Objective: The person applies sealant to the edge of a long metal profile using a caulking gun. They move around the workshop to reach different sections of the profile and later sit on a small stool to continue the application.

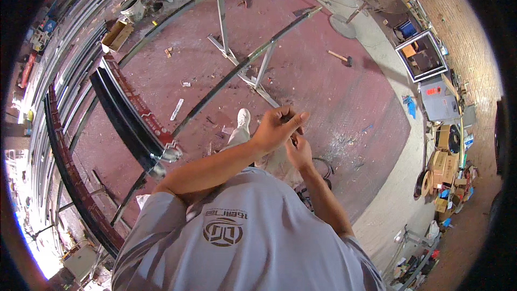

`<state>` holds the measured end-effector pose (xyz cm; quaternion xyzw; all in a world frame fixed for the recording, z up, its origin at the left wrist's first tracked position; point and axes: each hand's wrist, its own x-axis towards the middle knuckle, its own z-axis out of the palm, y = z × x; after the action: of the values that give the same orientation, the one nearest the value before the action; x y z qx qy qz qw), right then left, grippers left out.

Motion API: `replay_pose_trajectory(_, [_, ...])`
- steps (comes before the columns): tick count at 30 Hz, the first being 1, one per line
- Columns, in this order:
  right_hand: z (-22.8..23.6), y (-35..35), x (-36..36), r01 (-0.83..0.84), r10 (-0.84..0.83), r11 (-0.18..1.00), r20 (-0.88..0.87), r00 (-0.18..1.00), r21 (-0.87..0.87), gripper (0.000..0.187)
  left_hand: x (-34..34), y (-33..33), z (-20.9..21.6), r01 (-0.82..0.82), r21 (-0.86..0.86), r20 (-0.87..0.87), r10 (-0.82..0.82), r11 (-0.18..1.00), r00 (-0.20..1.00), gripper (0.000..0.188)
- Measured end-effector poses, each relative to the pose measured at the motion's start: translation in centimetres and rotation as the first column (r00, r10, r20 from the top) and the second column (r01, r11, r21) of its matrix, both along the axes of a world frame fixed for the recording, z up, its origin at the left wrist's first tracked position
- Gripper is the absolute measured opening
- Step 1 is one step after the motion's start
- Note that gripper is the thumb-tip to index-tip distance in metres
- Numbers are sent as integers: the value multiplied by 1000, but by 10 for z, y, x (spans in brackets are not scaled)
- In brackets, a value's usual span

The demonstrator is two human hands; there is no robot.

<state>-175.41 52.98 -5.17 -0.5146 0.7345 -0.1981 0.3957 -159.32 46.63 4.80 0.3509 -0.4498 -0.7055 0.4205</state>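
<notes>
Head view: my left hand (280,128) is loosely curled, thumb out, just beside my half-closed right hand (298,151); I cannot tell whether either grips anything. Between them and the far edge of the red floor (328,94), a metal trestle (265,66) carries a long bar (245,63).

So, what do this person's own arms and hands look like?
The left hand and right hand are gloveless, and the forearms bare, without cables. Short, light grey fabric sleeves belong to a matching shirt with a dark, round printed emblem.
</notes>
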Motion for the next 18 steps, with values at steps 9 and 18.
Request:
replay_pose_trajectory(9, [-60,-218,-37,-85,95,994,-174,980,66,43,41,-145,-84,-143,-501,466,405,854,787,49])
replay_pose_trajectory(18, [-271,-356,-64,-170,174,984,-104,979,46,34,68,-245,-132,-148,-392,618,379,908,688,37])
